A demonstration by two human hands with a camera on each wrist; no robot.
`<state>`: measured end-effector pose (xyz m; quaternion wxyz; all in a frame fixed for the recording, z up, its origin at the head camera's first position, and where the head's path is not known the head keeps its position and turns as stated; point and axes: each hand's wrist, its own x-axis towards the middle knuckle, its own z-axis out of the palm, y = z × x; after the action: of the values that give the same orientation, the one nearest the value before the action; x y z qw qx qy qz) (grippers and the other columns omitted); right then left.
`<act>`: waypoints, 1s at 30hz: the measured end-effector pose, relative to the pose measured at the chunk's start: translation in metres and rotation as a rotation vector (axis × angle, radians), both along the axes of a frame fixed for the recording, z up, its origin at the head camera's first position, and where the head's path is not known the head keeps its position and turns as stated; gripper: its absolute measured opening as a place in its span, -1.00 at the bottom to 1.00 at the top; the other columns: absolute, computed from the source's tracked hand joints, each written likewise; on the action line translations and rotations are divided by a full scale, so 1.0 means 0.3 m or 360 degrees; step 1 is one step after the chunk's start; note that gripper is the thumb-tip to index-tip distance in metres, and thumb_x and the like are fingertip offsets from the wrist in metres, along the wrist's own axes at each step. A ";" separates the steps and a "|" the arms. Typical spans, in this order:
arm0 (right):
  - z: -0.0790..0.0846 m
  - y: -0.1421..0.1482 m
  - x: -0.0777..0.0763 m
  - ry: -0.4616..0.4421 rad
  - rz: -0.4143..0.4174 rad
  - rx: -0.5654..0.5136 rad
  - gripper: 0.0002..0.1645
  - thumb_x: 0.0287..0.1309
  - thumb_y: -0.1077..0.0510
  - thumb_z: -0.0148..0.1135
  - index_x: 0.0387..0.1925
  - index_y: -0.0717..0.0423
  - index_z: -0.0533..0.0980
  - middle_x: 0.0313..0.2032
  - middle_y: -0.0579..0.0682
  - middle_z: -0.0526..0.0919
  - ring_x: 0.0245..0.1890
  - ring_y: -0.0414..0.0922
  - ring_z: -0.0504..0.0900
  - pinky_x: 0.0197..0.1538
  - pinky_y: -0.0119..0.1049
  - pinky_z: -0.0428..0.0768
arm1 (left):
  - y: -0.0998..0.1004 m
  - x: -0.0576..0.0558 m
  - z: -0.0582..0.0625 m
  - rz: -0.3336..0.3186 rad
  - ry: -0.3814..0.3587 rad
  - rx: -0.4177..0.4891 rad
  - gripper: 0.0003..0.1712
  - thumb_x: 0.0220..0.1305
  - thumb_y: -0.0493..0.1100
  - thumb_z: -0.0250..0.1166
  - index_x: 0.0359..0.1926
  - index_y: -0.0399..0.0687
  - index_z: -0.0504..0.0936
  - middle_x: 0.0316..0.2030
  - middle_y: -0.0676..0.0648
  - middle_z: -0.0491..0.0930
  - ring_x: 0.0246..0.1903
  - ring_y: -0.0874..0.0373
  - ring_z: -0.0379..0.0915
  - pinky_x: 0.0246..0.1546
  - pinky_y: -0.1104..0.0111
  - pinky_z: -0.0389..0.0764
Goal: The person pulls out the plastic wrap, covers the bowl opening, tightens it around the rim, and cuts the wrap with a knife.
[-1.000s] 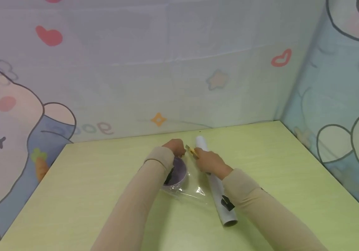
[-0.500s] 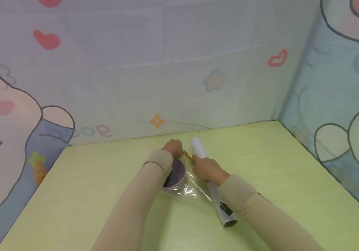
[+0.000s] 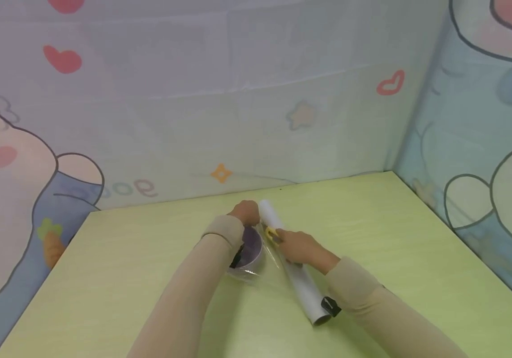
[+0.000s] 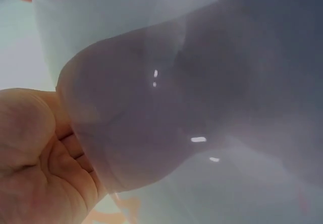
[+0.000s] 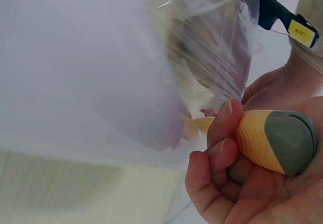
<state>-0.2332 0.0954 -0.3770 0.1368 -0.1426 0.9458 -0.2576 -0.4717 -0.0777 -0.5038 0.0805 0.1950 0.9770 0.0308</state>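
A purple bowl sits on the table with clear cling film stretched over it. My left hand curls its fingers at the bowl's far side and holds the film there; the sleeve covers part of the bowl. In the left wrist view that palm lies against the bowl's edge. My right hand grips a yellow-and-grey utility knife, its front end against the film between bowl and roll. The white cling film roll lies just right of the bowl, partly under my right hand.
A pale green-yellow table extends around the hands. Behind it hangs a cartoon-printed cloth, with another printed cloth along the right side. Black camera mounts ride at the wrists.
My right hand has drawn the knife toward me along the film. The roll's far end has swung left, closer to the bowl. The left hand stays nearly in place.
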 end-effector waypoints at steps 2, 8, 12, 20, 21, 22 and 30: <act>0.000 0.006 0.006 0.0009 0.0012 0.0005 -0.50 0.26 0.14 -0.18 0.22 0.11 0.27 -0.69 -0.08 0.41 -0.72 -0.21 0.28 -0.58 -0.39 0.34 | -0.011 -0.076 -0.071 -0.0003 0.0006 -0.0011 -0.68 0.03 -0.28 0.01 -0.79 0.00 0.27 -0.74 -0.01 0.28 -0.68 0.12 0.15 -0.66 0.28 0.29; -0.002 0.027 0.045 0.0036 0.0041 -0.0013 -0.52 0.20 0.19 -0.18 0.17 0.12 0.31 -0.71 -0.08 0.46 -0.73 -0.21 0.28 -0.56 -0.37 0.33 | 0.015 0.068 0.106 -0.0005 -0.0082 0.0013 -0.68 0.09 -0.29 0.01 -0.75 -0.06 0.20 -0.63 -0.11 0.34 -0.57 0.05 0.22 -0.50 0.24 0.41; 0.010 0.056 0.066 -0.0031 -0.0001 -0.0091 -0.37 0.14 0.18 -0.16 0.30 0.12 0.21 -0.68 -0.06 0.50 -0.74 -0.23 0.25 -0.58 -0.40 0.30 | 0.019 0.115 0.164 -0.0002 -0.0110 0.0026 -0.66 0.11 -0.25 0.02 -0.76 -0.04 0.24 -0.64 -0.10 0.42 -0.61 0.09 0.29 -0.55 0.29 0.44; 0.023 0.120 0.101 -0.0205 -0.0036 -0.0226 -0.28 0.08 0.17 -0.13 0.36 0.04 0.14 -0.68 -0.02 0.52 -0.68 -0.19 0.28 -0.56 -0.38 0.24 | -0.049 -0.044 0.001 -0.0029 -0.0010 0.0059 -0.55 0.19 -0.18 0.00 -0.85 0.02 0.30 -0.83 0.06 0.31 -0.79 0.20 0.10 -0.67 0.35 0.30; 0.024 0.125 0.105 -0.0221 -0.0040 -0.0243 -0.28 0.08 0.17 -0.12 0.35 0.02 0.15 -0.68 -0.02 0.52 -0.68 -0.19 0.29 -0.56 -0.38 0.23 | -0.062 -0.092 -0.047 -0.0060 0.0004 0.0063 -0.53 0.19 -0.15 0.00 -0.87 0.06 0.28 -0.84 0.08 0.28 -0.79 0.21 0.09 -0.66 0.34 0.30; 0.026 0.129 0.111 -0.0235 -0.0041 -0.0264 -0.27 0.07 0.17 -0.11 0.35 0.02 0.15 -0.67 -0.01 0.52 -0.66 -0.18 0.30 -0.55 -0.38 0.24 | -0.068 -0.107 -0.063 -0.0089 0.0020 0.0073 -0.53 0.16 -0.16 0.01 -0.89 0.07 0.24 -0.86 0.09 0.22 -0.81 0.22 0.05 -0.69 0.36 0.28; 0.051 0.158 0.166 -0.0335 0.0008 -0.0305 -0.27 0.07 0.18 -0.09 0.35 0.04 0.15 -0.67 0.05 0.54 -0.69 -0.17 0.24 -0.52 -0.35 0.21 | -0.050 -0.035 0.025 -0.0078 -0.0086 0.0170 -0.50 0.28 -0.10 0.03 -0.84 0.05 0.32 -0.80 0.05 0.36 -0.75 0.19 0.18 -0.59 0.34 0.35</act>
<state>-0.1833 0.1429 -0.3618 0.2216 -0.1296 0.8969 -0.3600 -0.4822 -0.0928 -0.4963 0.0972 0.2220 0.9664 0.0861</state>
